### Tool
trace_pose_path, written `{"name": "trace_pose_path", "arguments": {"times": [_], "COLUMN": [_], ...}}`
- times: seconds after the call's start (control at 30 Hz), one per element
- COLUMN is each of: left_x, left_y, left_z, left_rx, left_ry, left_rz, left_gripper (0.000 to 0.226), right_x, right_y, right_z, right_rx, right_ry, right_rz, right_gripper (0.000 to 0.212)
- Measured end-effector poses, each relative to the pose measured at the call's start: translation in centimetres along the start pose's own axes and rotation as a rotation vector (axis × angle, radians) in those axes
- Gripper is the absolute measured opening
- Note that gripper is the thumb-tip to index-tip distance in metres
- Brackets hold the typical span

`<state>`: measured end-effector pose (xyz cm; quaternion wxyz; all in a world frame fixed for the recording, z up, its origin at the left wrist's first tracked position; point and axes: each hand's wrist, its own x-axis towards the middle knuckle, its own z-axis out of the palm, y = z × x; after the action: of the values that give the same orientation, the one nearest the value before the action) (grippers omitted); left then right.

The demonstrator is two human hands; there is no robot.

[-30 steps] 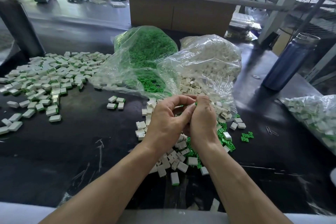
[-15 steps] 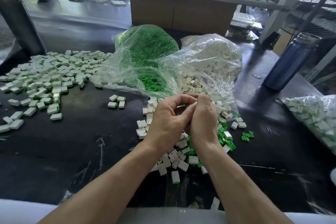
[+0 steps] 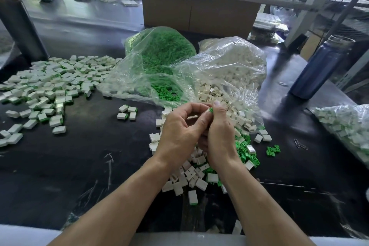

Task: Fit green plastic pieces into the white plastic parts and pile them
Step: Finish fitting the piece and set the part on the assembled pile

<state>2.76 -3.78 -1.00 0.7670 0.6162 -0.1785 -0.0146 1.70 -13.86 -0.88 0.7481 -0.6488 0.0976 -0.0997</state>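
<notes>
Parts-strewn black table (image 3: 95, 158)

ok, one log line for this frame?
left hand: holding white part, hidden | right hand: pinching green piece | finished pile: left on table

green pieces (image 3: 244, 151); white parts (image 3: 191, 177); black table (image 3: 89, 156); dark blue bottle (image 3: 317, 70)

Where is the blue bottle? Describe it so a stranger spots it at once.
Start at the two clear bags, green pieces and white parts, mid-table. Look right to the table's far right edge: the bottle stands upright there, the only tall dark-blue thing.
</notes>
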Motion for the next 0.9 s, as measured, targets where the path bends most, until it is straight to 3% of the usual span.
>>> {"name": "trace_pose_path", "arguments": {"times": [0.9], "left_x": [-0.16], "left_y": [0.28], "left_z": [0.54], "left_rx": [-0.050], "left_ry": [0.040], "left_rz": [0.003], "left_gripper": [0.006], "right_x": [0.23], "right_y": [0.03], "right_z": [0.25], "right_rx": [-0.038], "right_ry": [0.079], "right_rz": [-0.047], "right_gripper": [0.046]}}
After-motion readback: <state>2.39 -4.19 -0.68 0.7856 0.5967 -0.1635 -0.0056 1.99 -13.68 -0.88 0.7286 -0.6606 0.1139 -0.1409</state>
